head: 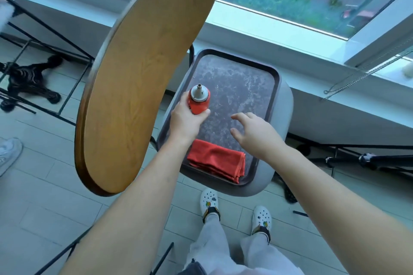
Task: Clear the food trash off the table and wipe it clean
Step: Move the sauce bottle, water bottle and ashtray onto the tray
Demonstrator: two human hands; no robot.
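Red plastic bottle (199, 101) stands over the tray (277, 78), wrapped at its body by the left hand (185, 120): light, probably squeezable, best held mid-body. Right hand (254, 134) hovers open-fingered. Folded cloth (216, 159) (soft, limp) lies at the tray's near end, beside the wooden worktop (143, 78).

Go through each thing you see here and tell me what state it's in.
Left hand: grips the red bottle.
Red bottle: upright, held over the tray.
Right hand: open, holds nothing, above the tray.
Red cloth: folded, lying in the tray.
Tray: stained, on a grey seat.
Round table: bare.
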